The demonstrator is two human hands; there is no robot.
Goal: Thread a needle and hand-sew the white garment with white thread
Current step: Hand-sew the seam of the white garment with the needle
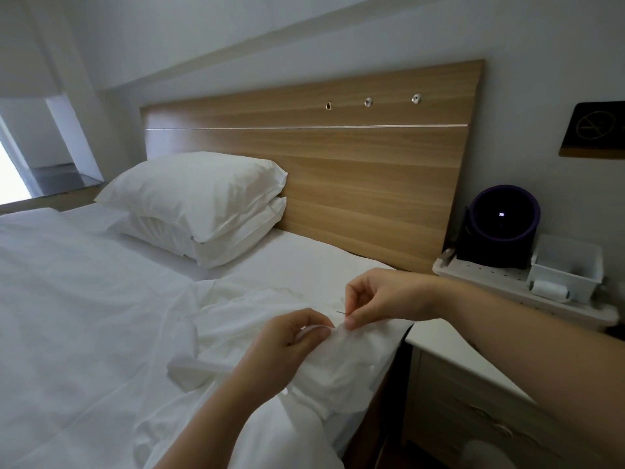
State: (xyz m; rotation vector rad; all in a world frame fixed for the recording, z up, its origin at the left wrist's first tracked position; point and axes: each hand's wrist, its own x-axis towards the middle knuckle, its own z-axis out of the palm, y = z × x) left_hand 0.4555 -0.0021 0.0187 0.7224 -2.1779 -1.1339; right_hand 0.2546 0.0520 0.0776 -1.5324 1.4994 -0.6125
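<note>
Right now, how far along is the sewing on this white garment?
Threading looks finished: the right hand pinches the needle just above the fabric, and the thread spool lies set aside in the tray on the nightstand. Stitching is in hand, with the left hand bunching the white garment at the bed's edge. How much seam remains I cannot tell; no stitches are visible.

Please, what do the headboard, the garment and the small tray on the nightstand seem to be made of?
Headboard: wood or wood-look laminate, going by the tan streaked grain and smooth matte face.
Garment: thin woven cloth, perhaps cotton; it is white and crumples in soft folds.
Tray: likely plastic; white, moulded, with rows of small holes.
</note>
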